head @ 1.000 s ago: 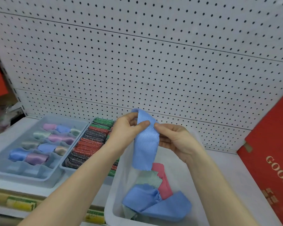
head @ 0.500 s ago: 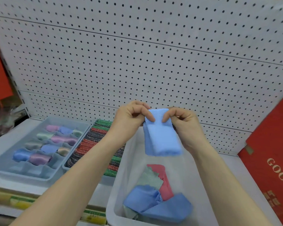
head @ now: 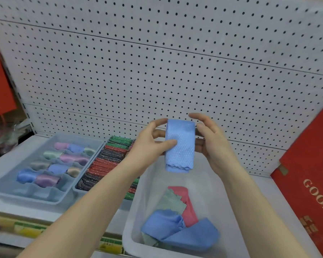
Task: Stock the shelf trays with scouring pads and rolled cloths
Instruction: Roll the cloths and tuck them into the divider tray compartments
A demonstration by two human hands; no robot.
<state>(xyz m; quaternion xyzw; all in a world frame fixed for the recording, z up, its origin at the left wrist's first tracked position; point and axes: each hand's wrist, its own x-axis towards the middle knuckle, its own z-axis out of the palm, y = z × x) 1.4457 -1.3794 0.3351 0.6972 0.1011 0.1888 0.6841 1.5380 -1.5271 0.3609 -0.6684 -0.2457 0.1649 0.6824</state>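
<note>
White pegboard backs a pale shelf (head: pixel 11 146) that carries two trays and a bin. Held in the air between both hands, above the translucent white plastic bin (head: pixel 138 229), is a folded light-blue dimpled cloth (head: pixel 180 146); its long axis hangs nearly vertical, folded edge up and scalloped hem down. The left hand (head: pixel 149 148) pinches it, thumb across the front face and fingers (head: pixel 157 123) curled at the top left corner. The right hand (head: pixel 211 144) is beside its right edge, fingers spread and loosely cupped; whether they touch the cloth I cannot tell. The left hand is thus the one gripping. Rolling would likely run along that vertical axis. The compartmented blue-grey tray of rolled pastel cloths (head: pixel 2 183) lies low and left, beyond the tray of striped scouring pads (head: pixel 108 164), nearer the left arm.
</note>
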